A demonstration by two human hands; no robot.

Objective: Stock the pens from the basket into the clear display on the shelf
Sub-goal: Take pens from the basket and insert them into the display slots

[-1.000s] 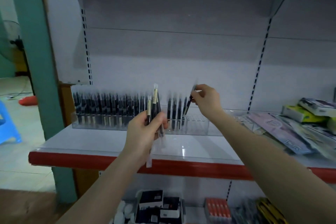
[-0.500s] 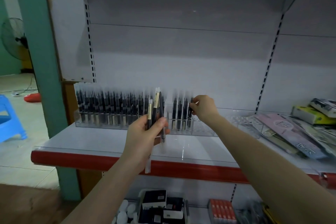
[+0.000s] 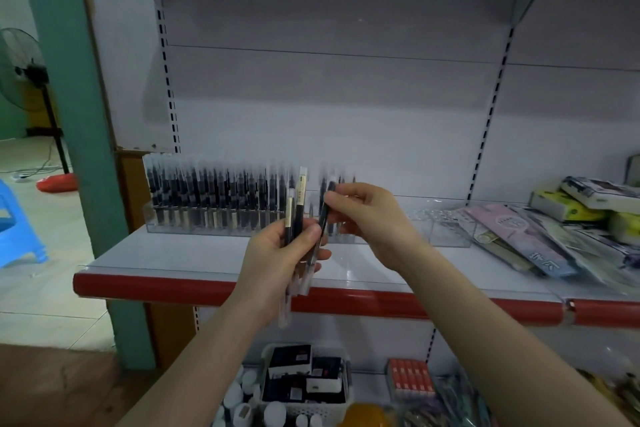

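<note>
A long clear display stands at the back of the white shelf. Its left part is packed with upright black pens; its right part is bare. My left hand is shut on a small bunch of pens in clear sleeves, held upright in front of the display. My right hand pinches the top of one black pen at the right side of that bunch, right beside my left thumb. No basket of pens shows clearly.
Flat stationery packets and boxes lie on the shelf's right side. The red shelf edge runs along the front. A white basket of small boxes sits on the lower shelf. A green post stands at left.
My right hand has come back from the display's filled slots to the bunch in my left hand and now grips one pen there. The left hand has stayed nearly still.
</note>
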